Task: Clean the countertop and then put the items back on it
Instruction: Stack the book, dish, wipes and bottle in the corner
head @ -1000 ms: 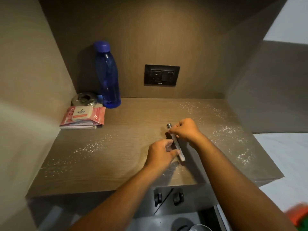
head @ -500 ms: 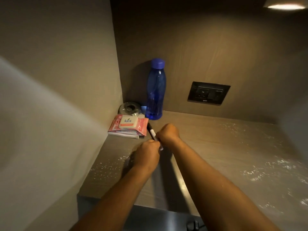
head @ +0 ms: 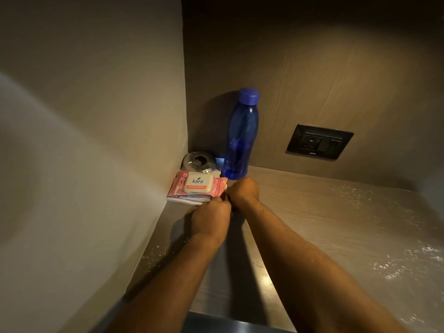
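The wooden countertop [head: 324, 212] carries white specks at the right [head: 396, 265] and front left. My left hand [head: 211, 219] and my right hand [head: 242, 192] are pressed together low over its back left part, right beside a pink pack of wipes [head: 198, 183]. Both are closed around a thin pen, of which only a sliver [head: 226, 187] shows between the fingers. The wipes lie on a thin booklet [head: 185, 200]. A blue bottle [head: 240, 140] stands upright just behind my right hand.
A shiny round object [head: 199, 161] sits in the back left corner behind the wipes. A black wall socket [head: 319, 143] is on the back panel. The left side wall [head: 96, 140] runs close to my left hand.
Both hands have carried the pen from the counter's middle front to the back left, up against the wipes pack. My view turned left and came closer.
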